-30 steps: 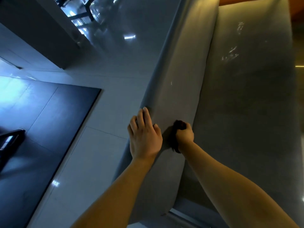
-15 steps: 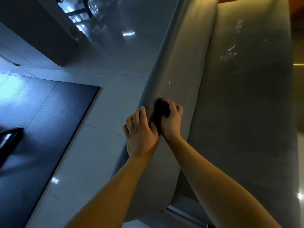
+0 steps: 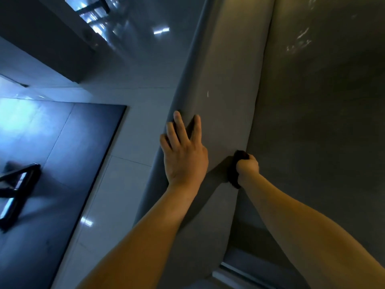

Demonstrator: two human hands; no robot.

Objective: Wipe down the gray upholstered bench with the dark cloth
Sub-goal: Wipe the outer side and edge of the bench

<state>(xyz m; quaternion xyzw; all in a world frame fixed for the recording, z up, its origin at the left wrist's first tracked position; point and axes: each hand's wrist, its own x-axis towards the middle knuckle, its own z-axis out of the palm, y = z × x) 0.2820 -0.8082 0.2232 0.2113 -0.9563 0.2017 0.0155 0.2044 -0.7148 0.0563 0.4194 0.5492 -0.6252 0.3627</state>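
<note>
The gray upholstered bench (image 3: 225,84) runs from the bottom middle up to the top right, with a rounded front cushion edge and a wide darker seat surface (image 3: 323,122) to the right. My left hand (image 3: 184,153) lies flat on the cushion's left edge with its fingers spread. My right hand (image 3: 248,166) grips the bunched dark cloth (image 3: 234,170) and presses it against the cushion at the seam beside the darker surface. Most of the cloth is hidden under the fist.
A glossy pale tiled floor (image 3: 116,184) lies left of the bench, with a dark mat or floor panel (image 3: 62,163) on it. A black frame-like object (image 3: 18,188) stands at the far left. Whitish marks (image 3: 300,41) show on the seat at the upper right.
My right hand with the cloth has swept from up beside the left hand back down and right to the seam. The left hand's fingers have spread wider.
</note>
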